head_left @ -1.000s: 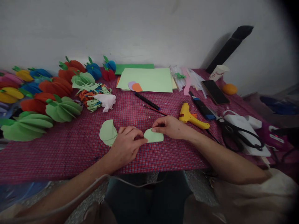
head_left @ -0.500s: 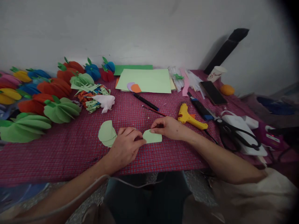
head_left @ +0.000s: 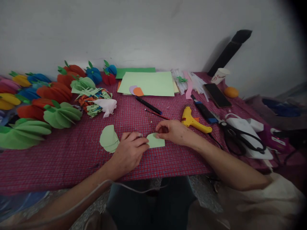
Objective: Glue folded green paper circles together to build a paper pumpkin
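A small folded light green paper piece (head_left: 157, 142) lies on the red checked tablecloth (head_left: 72, 156) near the table's front edge. My left hand (head_left: 129, 151) rests with curled fingers pinching the left end of the piece. My right hand (head_left: 174, 131) presses down on its upper right edge with closed fingers. Just left of my left hand lies a stack of round light green paper cutouts (head_left: 108, 139).
Paper fruit in green, orange, blue and yellow (head_left: 35, 102) crowd the left side. Green paper sheets (head_left: 147, 83) lie at the back. A black pen (head_left: 148, 105), yellow glue gun (head_left: 194, 121), black scissors (head_left: 237, 135), phone (head_left: 217, 91) and paper cup (head_left: 220, 76) sit to the right.
Both hands stay on the green paper piece with small finger shifts; my right hand's fingers moved slightly along the piece's top edge. The view drifted a little.
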Tool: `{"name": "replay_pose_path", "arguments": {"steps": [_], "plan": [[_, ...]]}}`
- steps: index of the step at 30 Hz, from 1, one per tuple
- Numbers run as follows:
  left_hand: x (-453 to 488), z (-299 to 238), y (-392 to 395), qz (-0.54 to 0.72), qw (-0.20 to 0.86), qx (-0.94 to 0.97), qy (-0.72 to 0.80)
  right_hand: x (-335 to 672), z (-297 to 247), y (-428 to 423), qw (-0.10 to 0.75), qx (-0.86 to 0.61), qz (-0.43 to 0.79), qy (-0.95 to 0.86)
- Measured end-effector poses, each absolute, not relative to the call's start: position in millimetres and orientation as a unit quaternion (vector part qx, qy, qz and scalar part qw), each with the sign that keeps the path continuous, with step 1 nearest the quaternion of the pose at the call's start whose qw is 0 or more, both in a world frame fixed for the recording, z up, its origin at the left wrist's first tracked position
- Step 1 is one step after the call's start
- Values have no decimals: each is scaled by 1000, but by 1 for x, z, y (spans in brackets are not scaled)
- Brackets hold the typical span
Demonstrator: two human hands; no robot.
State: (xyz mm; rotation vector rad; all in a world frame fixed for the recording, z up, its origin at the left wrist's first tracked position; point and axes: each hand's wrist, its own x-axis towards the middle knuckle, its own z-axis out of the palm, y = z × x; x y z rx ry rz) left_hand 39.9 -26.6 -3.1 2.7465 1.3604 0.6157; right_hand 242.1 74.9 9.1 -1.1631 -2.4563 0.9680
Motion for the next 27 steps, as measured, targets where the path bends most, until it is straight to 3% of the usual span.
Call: {"name": "replay_pose_path", "arguments": {"steps": [4,7,12,27], "plan": [[41,-4,-27,191,13,879,436,248,28,61,166,-357,182,-901],[41,-3,-27,183,15,878,441,249,37,45,94,-263,126,-952],[43,-3,-27,171,22,880,443,249,28,27,16,-234,78,-969],[41,1,-28,79,21,902,423,271,6,12,16,-209,-10,-978]]}}
